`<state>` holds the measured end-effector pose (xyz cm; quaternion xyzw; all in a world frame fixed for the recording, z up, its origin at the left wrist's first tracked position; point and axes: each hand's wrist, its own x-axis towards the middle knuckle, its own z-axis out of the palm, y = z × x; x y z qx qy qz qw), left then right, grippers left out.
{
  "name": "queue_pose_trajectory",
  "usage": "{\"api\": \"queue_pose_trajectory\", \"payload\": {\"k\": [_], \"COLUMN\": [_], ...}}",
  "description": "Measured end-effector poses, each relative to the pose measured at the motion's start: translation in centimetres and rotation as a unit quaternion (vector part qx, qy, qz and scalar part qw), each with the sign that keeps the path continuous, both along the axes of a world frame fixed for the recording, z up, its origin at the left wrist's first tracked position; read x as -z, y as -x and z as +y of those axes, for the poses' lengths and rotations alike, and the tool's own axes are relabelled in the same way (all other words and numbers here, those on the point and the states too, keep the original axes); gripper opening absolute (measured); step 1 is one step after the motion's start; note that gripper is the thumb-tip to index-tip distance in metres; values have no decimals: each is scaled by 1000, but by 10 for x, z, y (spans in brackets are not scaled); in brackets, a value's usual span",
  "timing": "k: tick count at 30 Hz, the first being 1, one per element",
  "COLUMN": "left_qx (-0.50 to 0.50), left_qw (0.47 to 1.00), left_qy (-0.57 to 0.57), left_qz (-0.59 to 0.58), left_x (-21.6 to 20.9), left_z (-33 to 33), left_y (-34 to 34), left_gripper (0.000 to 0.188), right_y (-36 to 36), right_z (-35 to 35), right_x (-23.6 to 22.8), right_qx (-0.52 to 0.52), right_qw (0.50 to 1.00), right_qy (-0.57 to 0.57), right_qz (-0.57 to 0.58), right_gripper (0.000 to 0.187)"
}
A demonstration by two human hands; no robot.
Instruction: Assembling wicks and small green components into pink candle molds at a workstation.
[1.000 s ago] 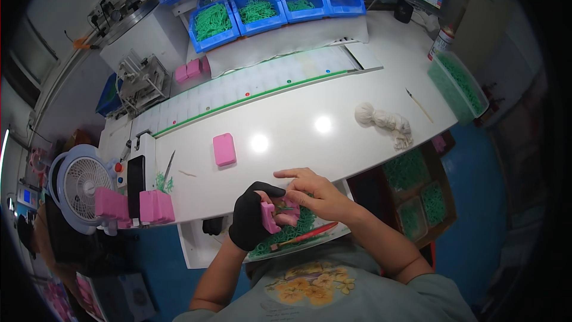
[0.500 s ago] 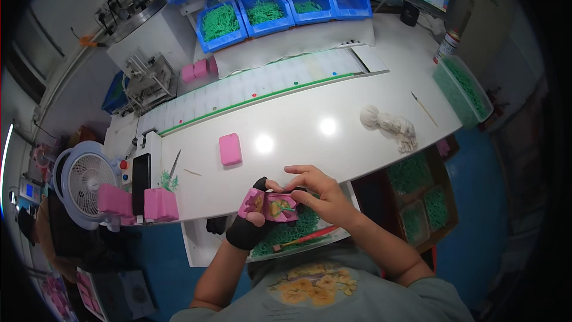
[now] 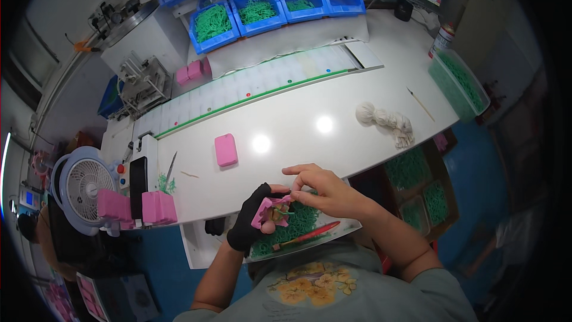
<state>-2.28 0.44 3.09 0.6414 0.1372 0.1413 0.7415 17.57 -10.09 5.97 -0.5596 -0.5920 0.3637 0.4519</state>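
Note:
My left hand (image 3: 247,220), in a black glove with bare fingertips, holds a small pink mould (image 3: 262,210) above an open drawer. The mould's hollow side faces up, showing a tan inside. A thin green piece (image 3: 287,212) lies across it and sticks out toward the right. My bare right hand (image 3: 328,194) meets the mould's upper right edge, thumb and a bent finger pinched together there. Its index finger stretches out above. Below the hands, the white drawer (image 3: 193,244) holds a heap of green pieces (image 3: 305,220) and a red-handled brush (image 3: 307,235).
A pink block (image 3: 226,149) lies on the white table (image 3: 286,107); more pink blocks (image 3: 158,207) stand by a fan (image 3: 89,185). Tweezers (image 3: 171,166), a cloth bundle (image 3: 384,124) and a thin brush (image 3: 420,103) lie around. Blue bins (image 3: 257,12) line the back.
The pink mould, spread in two parts before, now shows as one hollow part, tilted in my left hand. My right hand stays at its edge. The whole view has shifted slightly.

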Motion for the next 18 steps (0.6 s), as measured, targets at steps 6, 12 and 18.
{"api": "queue_pose_trajectory", "payload": {"k": [6, 12, 18], "left_qx": [-205, -232, -280], "left_qw": [972, 965, 954], "left_qy": [61, 9, -4], "left_qz": [-95, -126, -104], "left_x": [3, 9, 12], "left_z": [0, 3, 1], "left_y": [-13, -21, -28], "left_gripper": [109, 105, 108], "right_y": [28, 48, 48], "right_z": [4, 10, 14], "right_x": [-2, 3, 27], "right_qx": [142, 132, 99], "right_qw": [989, 974, 944], "right_qy": [-30, 40, 56], "right_qz": [35, 180, 311], "right_gripper": [18, 16, 16]}}
